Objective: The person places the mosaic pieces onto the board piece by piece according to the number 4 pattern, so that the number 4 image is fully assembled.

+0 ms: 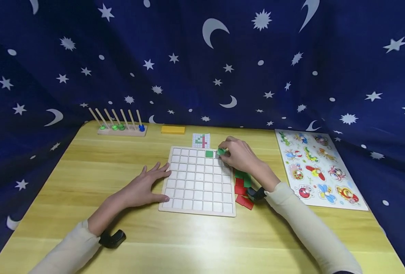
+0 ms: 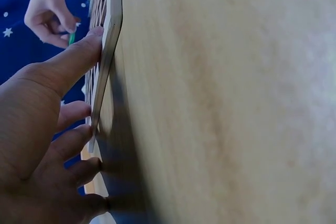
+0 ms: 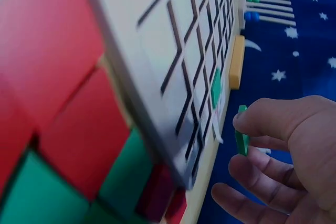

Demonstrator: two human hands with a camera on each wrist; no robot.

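A white grid board (image 1: 199,186) with a wooden rim lies on the table. My left hand (image 1: 142,188), fingers spread, touches its left edge with thumb and fingertips; the left wrist view shows the thumb (image 2: 73,59) on the rim. Over the board's far right corner my right hand (image 1: 238,154) pinches a green square tile (image 3: 242,132) between thumb and fingers, and the tile looks raised off the grid. Another green tile (image 1: 209,154) sits in a cell of the far row. Red tiles (image 1: 244,202) and green tiles (image 1: 246,179) lie beside the board's right edge, partly under my right forearm.
Behind the board lies a small pattern card (image 1: 201,140) with green and red squares. A yellow block (image 1: 173,130) and a peg rack (image 1: 121,132) with green and blue pieces stand back left. At right lies an insect picture board (image 1: 320,171). A starry curtain (image 1: 188,76) borders the table.
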